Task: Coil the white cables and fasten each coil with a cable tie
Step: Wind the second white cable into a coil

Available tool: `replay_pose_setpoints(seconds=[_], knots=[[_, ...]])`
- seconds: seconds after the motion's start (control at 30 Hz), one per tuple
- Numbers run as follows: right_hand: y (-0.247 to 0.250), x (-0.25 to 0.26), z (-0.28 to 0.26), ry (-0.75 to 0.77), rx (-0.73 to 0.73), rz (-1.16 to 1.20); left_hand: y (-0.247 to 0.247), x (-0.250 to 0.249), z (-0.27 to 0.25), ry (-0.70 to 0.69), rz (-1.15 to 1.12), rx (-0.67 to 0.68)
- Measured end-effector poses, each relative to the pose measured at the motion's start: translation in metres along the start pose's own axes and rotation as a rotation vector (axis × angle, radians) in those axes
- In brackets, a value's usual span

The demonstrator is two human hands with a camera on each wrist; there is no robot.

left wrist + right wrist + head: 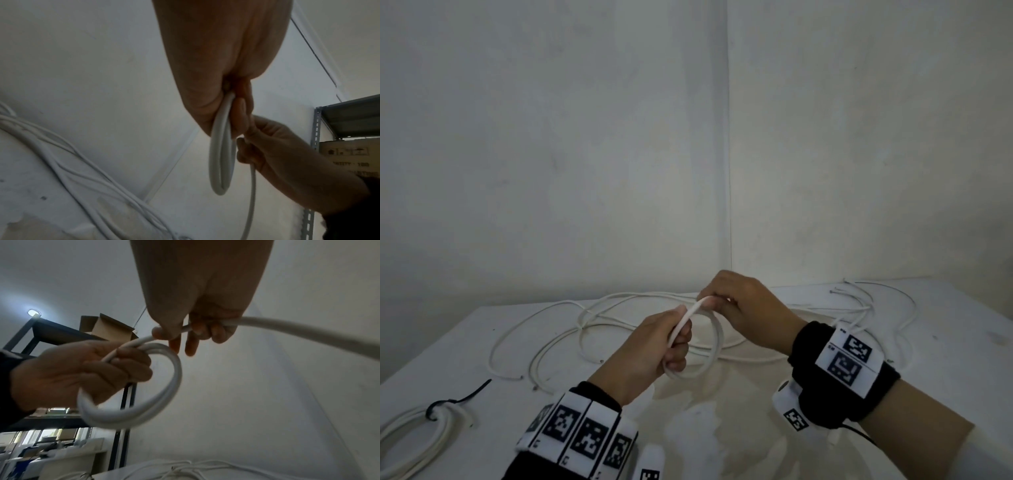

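My left hand (671,342) grips a small coil of white cable (714,346) above the white table (465,346); the same coil (222,162) hangs from its fingers in the left wrist view and shows as a ring (164,394) in the right wrist view. Just beyond it, my right hand (719,301) pinches the free run of that cable (287,327) and holds it against the coil's top. Loose white cables (599,318) sprawl over the table behind both hands. A finished coil (421,431) bound with a black cable tie (453,401) lies at the near left.
White walls meet in a corner (729,171) behind the table. More loose cable (866,301) lies at the back right. A metal shelf with a cardboard box (107,328) stands off to the side.
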State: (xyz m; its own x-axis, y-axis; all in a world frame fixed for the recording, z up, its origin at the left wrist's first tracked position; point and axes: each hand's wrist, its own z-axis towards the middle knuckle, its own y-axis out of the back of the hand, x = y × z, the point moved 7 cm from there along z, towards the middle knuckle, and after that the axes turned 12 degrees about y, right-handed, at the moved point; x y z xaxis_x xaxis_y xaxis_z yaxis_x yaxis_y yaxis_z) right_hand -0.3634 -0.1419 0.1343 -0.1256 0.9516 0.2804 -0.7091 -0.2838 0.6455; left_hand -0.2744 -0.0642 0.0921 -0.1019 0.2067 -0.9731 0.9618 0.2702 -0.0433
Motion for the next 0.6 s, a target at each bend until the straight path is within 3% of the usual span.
replay_pose_setpoints(seconds=[0.1,0.2,0.6], knots=[[-0.01,-0.007,-0.006,-0.173,0.096,0.153,-0.001,-0.001,-0.001,0.006,-0.045,0.03],[-0.009,-0.003,-0.005,-0.219,0.134,0.237,-0.003,-0.002,-0.004,-0.003,-0.017,0.055],[0.001,-0.003,-0.01,-0.369,0.008,0.345,-0.009,-0.003,-0.006,-0.068,0.014,-0.056]])
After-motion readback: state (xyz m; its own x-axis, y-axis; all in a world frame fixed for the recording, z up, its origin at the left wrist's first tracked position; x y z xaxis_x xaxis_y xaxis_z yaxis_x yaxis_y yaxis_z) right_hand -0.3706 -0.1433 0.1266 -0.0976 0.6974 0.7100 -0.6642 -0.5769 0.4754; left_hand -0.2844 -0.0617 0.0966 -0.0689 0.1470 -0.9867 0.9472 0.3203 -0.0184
